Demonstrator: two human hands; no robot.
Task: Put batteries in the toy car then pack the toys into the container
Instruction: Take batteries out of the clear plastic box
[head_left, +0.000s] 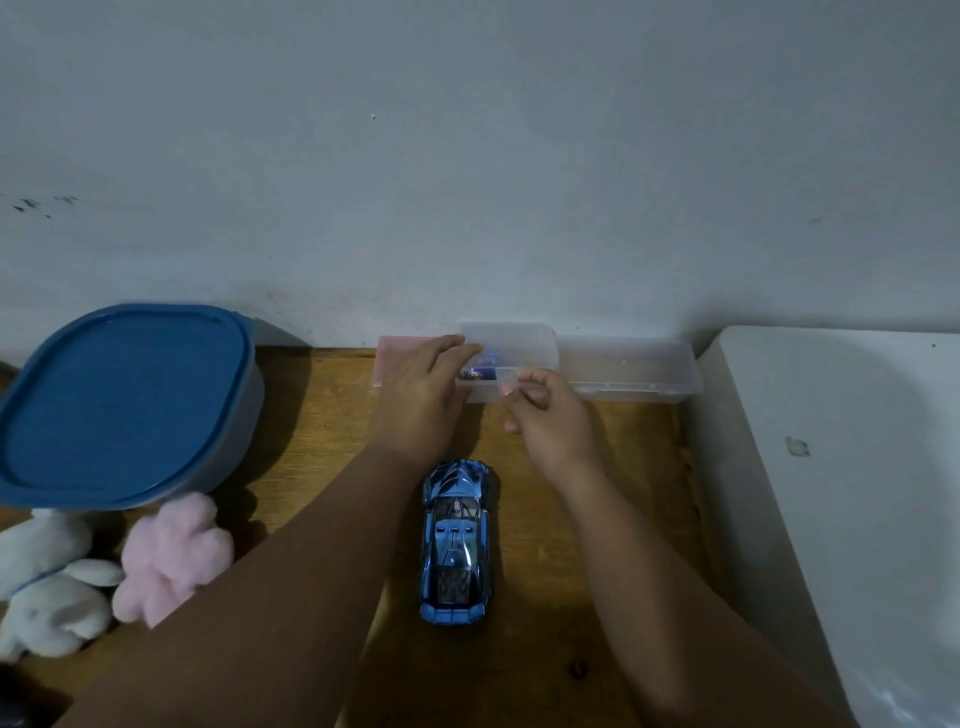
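Note:
A shiny blue toy car (456, 543) stands upright on the wooden table (571, 519), nose pointing away from me, between my forearms. At the back against the wall lies a small clear plastic case (524, 345) with its lid raised; batteries (480, 370) show inside. My left hand (423, 389) reaches to the case's left end, fingers stretched onto the raised lid. My right hand (550, 415) pinches the case's front edge with curled fingers. A large container with a blue lid (124, 400), closed, sits at the left. A pink plush toy (174, 558) and white plush toys (49, 582) lie in front of it.
A second clear tray (634, 371) stretches right of the case along the wall. A pink flat item (397, 351) lies behind my left hand. A white appliance or surface (841, 493) borders the table's right side. The grey wall stands close behind.

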